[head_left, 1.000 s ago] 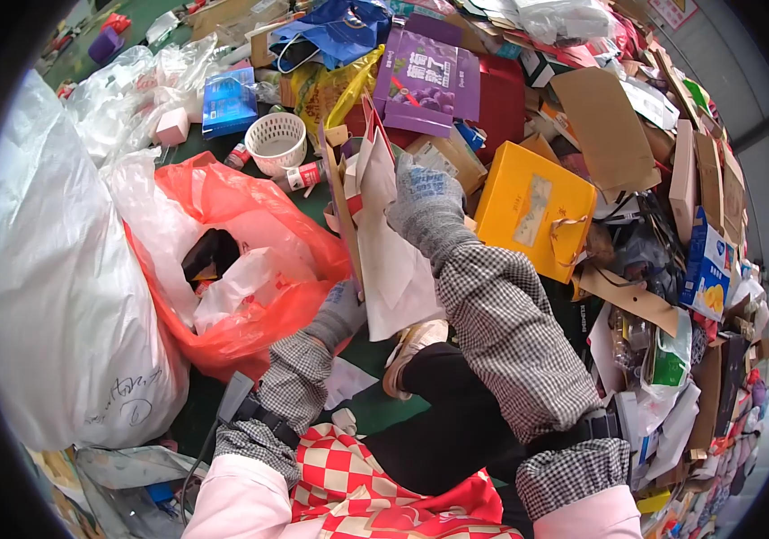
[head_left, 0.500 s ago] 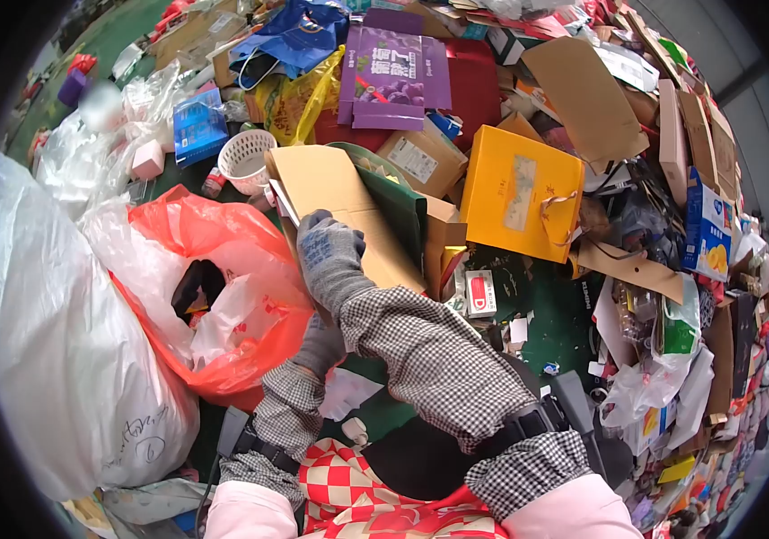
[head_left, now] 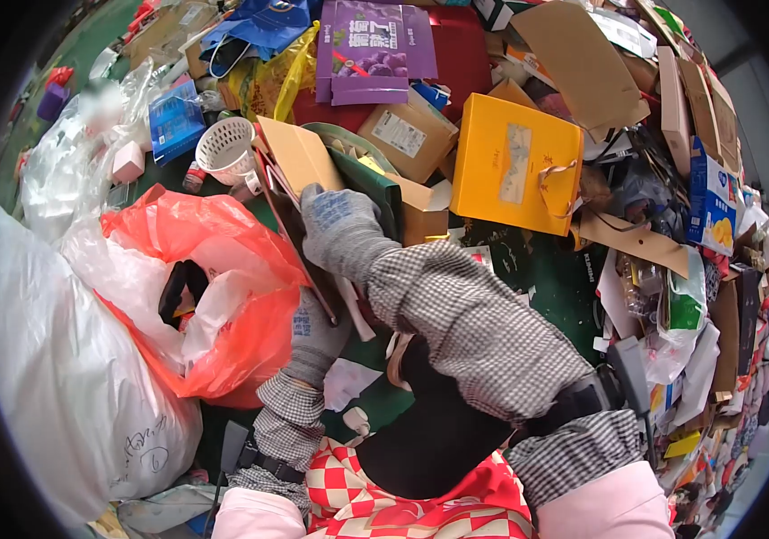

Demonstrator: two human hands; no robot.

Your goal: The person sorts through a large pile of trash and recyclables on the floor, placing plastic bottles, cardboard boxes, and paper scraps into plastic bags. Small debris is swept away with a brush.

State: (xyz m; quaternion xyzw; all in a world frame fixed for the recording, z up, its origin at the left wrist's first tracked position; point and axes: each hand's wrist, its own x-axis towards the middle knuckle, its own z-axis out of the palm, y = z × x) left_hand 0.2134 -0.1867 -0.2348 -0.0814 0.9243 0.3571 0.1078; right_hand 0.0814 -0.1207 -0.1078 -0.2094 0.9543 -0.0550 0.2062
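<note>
My right hand [head_left: 339,225], in a grey knit glove, is closed on a bundle of folded cardboard [head_left: 299,157] that stands up at a tilt in the middle. My left hand [head_left: 312,332], gloved too, is lower down at the bundle's bottom end; its fingertips are hidden behind the cardboard. Just left of both hands lies an open red plastic bag [head_left: 268,332] with white plastic and a black item inside. A dark green folder-like piece [head_left: 375,193] leans right of the bundle.
A white sack [head_left: 61,359] bulges at the left. Beyond the hands are a white basket [head_left: 227,148], a purple box [head_left: 371,49] and a yellow box [head_left: 517,162]. Mixed cardboard and plastic are heaped along the right.
The cardboard bundle has turned more edge-on and tilted, showing its darker side layers. My right hand has shifted slightly with it, my left hand a little lower and nearer. The view has shifted somewhat.
</note>
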